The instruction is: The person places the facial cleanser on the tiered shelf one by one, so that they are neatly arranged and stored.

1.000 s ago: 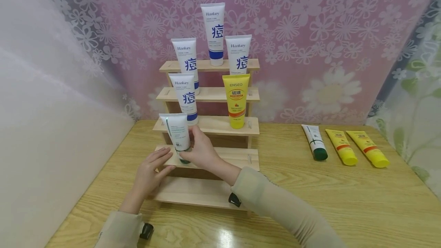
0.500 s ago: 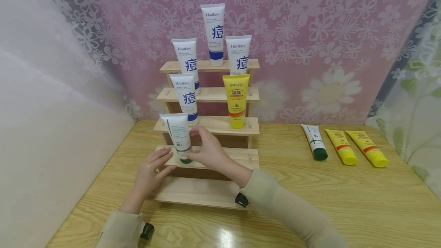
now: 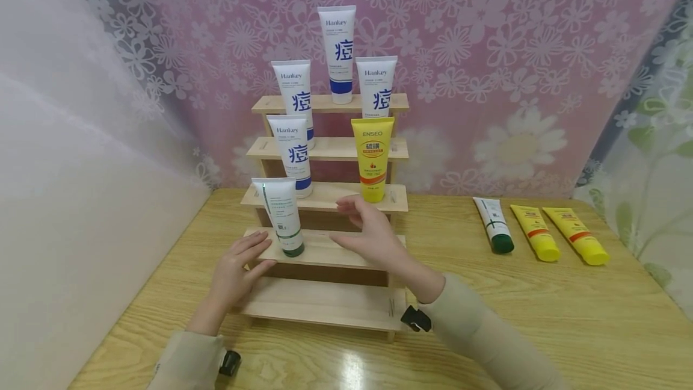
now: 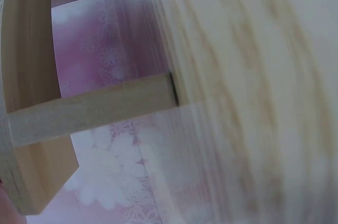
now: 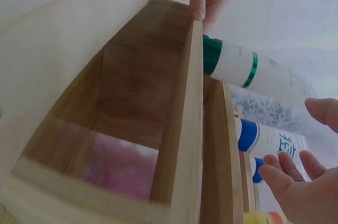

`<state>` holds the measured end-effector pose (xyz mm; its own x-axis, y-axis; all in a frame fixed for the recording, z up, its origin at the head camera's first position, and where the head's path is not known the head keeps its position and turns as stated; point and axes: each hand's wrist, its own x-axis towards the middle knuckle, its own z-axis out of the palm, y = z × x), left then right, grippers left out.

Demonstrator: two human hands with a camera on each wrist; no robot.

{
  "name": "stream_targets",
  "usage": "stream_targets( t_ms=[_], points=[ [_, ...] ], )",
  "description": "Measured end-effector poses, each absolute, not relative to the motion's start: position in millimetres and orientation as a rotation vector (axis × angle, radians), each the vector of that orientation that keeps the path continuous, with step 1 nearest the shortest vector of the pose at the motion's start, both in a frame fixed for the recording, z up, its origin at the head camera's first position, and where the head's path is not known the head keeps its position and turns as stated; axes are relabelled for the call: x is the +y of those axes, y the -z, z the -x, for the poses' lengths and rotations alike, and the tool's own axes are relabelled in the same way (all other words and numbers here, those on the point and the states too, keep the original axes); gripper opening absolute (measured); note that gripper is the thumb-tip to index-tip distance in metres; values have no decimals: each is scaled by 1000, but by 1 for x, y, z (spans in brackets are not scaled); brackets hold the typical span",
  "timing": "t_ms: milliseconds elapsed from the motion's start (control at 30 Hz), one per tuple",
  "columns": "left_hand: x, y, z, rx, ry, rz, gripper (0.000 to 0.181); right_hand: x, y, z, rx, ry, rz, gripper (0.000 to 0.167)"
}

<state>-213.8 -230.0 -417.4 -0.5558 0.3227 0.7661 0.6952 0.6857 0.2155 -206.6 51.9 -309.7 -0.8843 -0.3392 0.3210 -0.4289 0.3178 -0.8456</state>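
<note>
A white tube with a green cap [image 3: 281,215] stands cap-down, upright, near the left end of the second-lowest shelf of a stepped wooden display stand [image 3: 325,303]. My left hand [image 3: 238,266] holds that shelf's left end, thumb at the front edge and fingers over the top, beside the tube. The right wrist view also shows this left thumb [image 5: 198,10] against the board. My right hand [image 3: 373,236] hovers over the same shelf's right part, fingers apart and holding nothing, clear of the tube. The left wrist view shows mostly the stand's boards [image 4: 95,110].
White-and-blue tubes [image 3: 292,155] and a yellow tube [image 3: 372,158] stand on the higher shelves. At right on the table [image 3: 487,318] lie another white tube with a green cap [image 3: 494,224] and two yellow tubes [image 3: 536,233]. A white wall [image 3: 65,197] borders the left.
My right hand has let go of the white-and-green tube and moved off to the right. The tube stays standing on the shelf. My left hand keeps its place.
</note>
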Motion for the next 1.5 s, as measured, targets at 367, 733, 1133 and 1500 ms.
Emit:
stream_targets(
  t_ms=[367, 733, 1133, 1500],
  points=[
    [-231, 418, 214, -2171, 658, 782, 45, 98, 313, 201, -2398, -1614, -701, 44],
    [-231, 417, 214, -2187, 657, 781, 49, 137, 313, 196, -2414, -1565, -585, 46],
    [-232, 417, 213, -2224, 661, 771, 45, 189, 323, 196, -2535, -1330, -429, 46],
    [-231, 416, 213, -2231, 665, 762, 47, 236, 345, 205, -2561, -1230, -314, 47]
  ],
)
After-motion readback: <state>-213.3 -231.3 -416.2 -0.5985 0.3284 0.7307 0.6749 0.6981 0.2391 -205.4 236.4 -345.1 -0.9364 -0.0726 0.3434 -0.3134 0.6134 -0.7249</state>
